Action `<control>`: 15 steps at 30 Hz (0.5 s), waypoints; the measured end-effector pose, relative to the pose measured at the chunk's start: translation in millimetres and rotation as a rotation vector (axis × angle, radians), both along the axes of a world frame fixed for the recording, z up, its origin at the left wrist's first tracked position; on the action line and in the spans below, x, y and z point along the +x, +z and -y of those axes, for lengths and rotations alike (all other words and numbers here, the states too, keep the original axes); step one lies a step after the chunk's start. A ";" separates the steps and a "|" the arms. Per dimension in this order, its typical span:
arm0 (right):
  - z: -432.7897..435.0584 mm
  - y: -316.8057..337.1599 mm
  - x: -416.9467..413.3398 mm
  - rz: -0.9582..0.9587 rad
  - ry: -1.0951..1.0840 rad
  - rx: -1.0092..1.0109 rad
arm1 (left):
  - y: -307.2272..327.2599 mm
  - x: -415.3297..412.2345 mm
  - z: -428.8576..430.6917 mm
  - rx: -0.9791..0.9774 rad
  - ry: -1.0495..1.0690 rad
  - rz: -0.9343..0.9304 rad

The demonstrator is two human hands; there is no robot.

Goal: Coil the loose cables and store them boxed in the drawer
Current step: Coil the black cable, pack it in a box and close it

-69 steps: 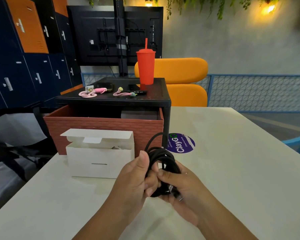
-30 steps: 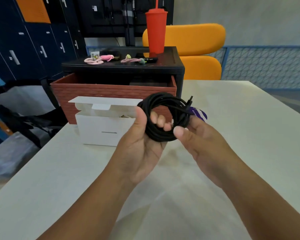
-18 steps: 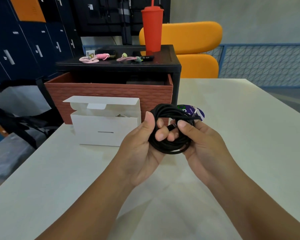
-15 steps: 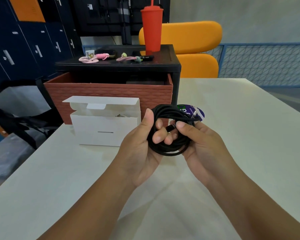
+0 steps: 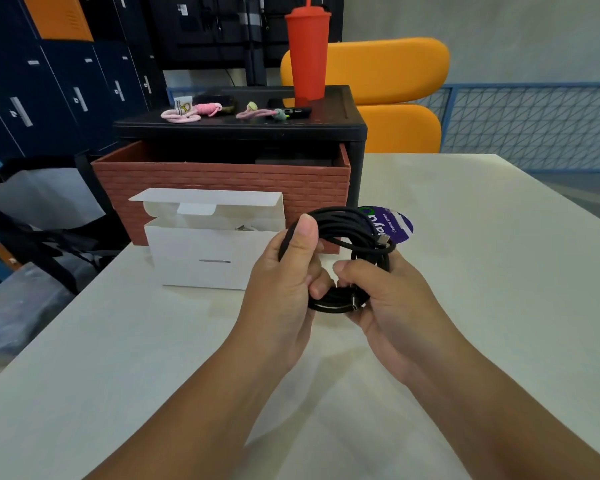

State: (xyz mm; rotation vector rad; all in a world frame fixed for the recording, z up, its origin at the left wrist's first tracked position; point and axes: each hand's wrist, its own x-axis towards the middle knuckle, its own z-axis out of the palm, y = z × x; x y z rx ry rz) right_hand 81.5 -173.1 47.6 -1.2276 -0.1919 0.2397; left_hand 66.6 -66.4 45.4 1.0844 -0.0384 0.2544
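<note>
Holding the coiled black round cable above the pale table: left hand clamps the loop's side so turns don't spring, right hand grips the bottom near a plug. Open white cardboard box sits just left, ready; red brick-pattern drawer open behind it.

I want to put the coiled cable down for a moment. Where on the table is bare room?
The table is bare right of the purple sticker, out to its right edge, and near you, in front of the white box. Crowded: the black cabinet top, with red cup and pink cables.
</note>
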 end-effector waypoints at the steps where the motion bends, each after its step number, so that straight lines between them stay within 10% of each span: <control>1: 0.4 0.2 0.4 0.015 0.018 -0.031 | -0.2 0.2 -0.3 -0.001 0.014 0.003; 15: 6.4 7.2 1.8 0.193 0.059 -0.240 | 1.3 0.5 -0.3 -0.024 0.091 -0.045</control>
